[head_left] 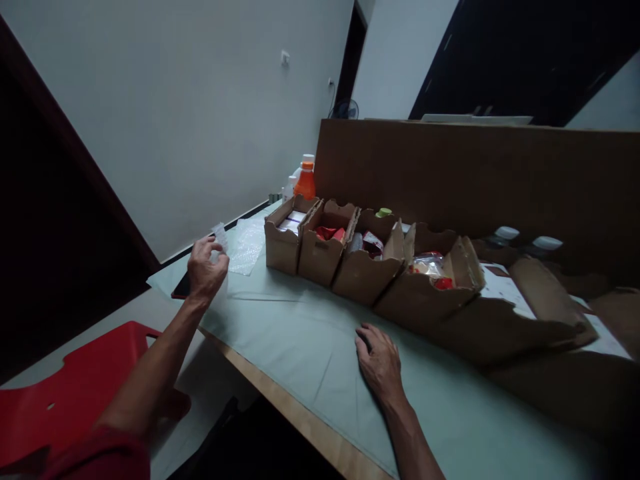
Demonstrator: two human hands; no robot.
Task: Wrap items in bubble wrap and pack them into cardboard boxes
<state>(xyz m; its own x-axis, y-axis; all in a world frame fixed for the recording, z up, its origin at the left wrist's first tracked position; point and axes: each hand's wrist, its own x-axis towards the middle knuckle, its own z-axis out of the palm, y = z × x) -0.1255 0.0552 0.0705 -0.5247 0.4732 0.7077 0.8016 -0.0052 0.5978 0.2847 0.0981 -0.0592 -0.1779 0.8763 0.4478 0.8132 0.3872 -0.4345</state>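
At the table's left end, my left hand [206, 268] has its thumb and fingers bent together in a pinch at the edge of a clear sheet of bubble wrap [247, 247]. Part of the sheet bunches up behind the fingers. Under that wrist lies a dark flat object [181, 287], partly hidden. My right hand [380, 357] rests palm down on the pale green table cover [300, 333], fingers loosely curved and holding nothing. The nearest things to it are the cardboard bins in front.
Several cardboard bins [283, 248] stand in a row, holding small boxes and red packets [331, 233]. An orange bottle [305, 183] is behind them. A tall cardboard panel [450, 173] backs the table. A red plastic chair [95, 373] sits at lower left.
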